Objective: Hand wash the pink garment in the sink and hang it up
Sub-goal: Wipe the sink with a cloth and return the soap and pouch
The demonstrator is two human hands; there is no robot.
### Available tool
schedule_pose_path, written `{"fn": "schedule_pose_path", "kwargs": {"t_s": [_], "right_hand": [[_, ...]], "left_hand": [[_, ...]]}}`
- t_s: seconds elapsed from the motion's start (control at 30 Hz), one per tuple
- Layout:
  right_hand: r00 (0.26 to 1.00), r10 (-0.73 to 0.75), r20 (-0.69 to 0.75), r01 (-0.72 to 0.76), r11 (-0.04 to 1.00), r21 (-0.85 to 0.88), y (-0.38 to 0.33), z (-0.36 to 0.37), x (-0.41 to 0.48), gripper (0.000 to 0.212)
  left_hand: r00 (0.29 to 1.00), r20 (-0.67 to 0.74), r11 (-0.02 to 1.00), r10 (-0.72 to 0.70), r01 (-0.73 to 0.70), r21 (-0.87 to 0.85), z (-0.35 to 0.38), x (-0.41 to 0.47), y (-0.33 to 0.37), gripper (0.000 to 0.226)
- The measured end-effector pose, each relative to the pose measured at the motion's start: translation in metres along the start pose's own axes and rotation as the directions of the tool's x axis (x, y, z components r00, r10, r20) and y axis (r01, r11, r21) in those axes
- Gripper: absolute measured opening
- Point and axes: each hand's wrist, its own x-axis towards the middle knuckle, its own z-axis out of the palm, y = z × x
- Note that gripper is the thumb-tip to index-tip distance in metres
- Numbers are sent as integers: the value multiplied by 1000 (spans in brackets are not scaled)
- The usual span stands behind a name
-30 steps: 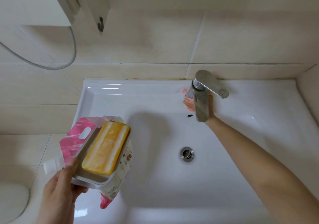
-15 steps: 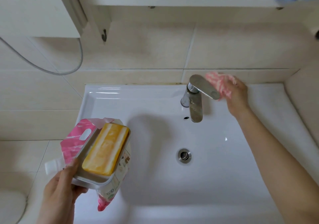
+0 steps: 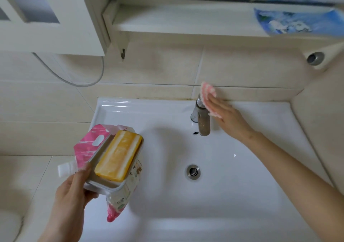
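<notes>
- Sink [image 3: 130, 115]: was plain glossy white.
- Tap [image 3: 203, 122] and drain ring [image 3: 193, 171]: were silver metal.
- Garment [image 3: 207, 92]: was pink mottled with white.
- Bar of soap [image 3: 119, 156]: was orange-yellow with paler cream stripes along its length.
- Soap dish [image 3: 104, 185]: was white.
- Pouch [image 3: 89, 141]: was bright pink with white streaks, a white spout and small printed figures lower down.
- Wall tiles [image 3: 149, 68]: were cream-beige.
- Shelf [image 3: 186, 21]: was white.
- Packet [image 3: 290, 21]: was blue with blurred white markings.
- Hose [image 3: 89, 82]: was grey.
</notes>
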Motion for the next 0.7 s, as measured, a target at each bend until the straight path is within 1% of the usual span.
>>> {"fn": "schedule_pose_path", "kwargs": {"t_s": [0.03,0.1,0.13,0.17,0.2,0.23,0.27,0.3,0.33,0.37,0.4,0.43,0.47,0.5,0.53,0.57,0.6,0.63,0.7], "right_hand": [[999,40,-12,-40,999,22,-5,0,-13,55],[997,75,-9,-74,996,54,-10,-1,-40,62],[994,108,-20,-106,991,78,-13,-3,-52,56],[983,164,-80,-154,981,121,-18,-8,-59,46],[955,250,-161,-219,957,190,-24,-13,-63,35],[915,297,-272,-236,943,234,-30,-17,-63,29],[873,291,-392,-221,951,216,-39,-20,-58,28],[846,234,-479,-201,972,121,-49,-19,-51,30],[844,155,-513,-161,986,34,-59,-14,-43,32],[876,100,-473,-129,991,-30,-62,-3,-33,32],[926,86,-368,-110,993,-44,-64,11,-25,33],[974,62,-216,-83,992,-93,-62,26,-19,37],[996,31,-89,-46,985,-168,-57,44,-17,44],[1000,20,12,-16,974,-227,-50,62,-18,55],[998,34,59,-17,961,-276,-43,73,-20,63],[998,51,41,-37,954,-296,-40,80,-22,66],[998,56,17,-48,949,-311,-38,82,-24,64],[999,24,-25,-31,939,-342,-38,83,-25,59],[998,-35,-45,15,922,-387,-33,84,-22,53]], "left_hand": [[1000,7,1000,2,-2,0,0,-1,0,28],[1000,15,1000,2,-2,-1,0,-4,0,27],[1000,17,1000,1,0,-8,-1,-5,1,26],[1000,18,1000,-1,1,-16,-2,-6,1,25],[1000,18,1000,-2,2,-22,-3,-7,1,25],[1000,18,1000,-1,2,-23,-4,-8,1,25],[1000,18,1000,-2,2,-22,-5,-9,1,25],[1000,17,1000,-1,2,-21,-5,-10,1,26],[1000,15,1000,0,1,-23,-5,-10,2,26],[1000,11,1000,3,-3,-23,-5,-10,2,27],[1000,8,1000,6,-6,-22,-5,-10,3,27],[1000,6,1000,8,-8,-21,-4,-9,4,27],[1000,5,1000,7,-7,-20,-4,-9,4,27],[1000,1,1000,6,-6,-22,-4,-9,4,27],[1000,-7,1000,5,-5,-26,-4,-8,5,27],[1000,-17,1000,7,-8,-28,-4,-7,6,26],[1000,-26,1000,9,-10,-28,-5,-6,6,26],[1000,-30,1000,10,-11,-26,-6,-6,7,25],[1000,-23,999,12,-12,-30,-5,-6,8,26]]}}
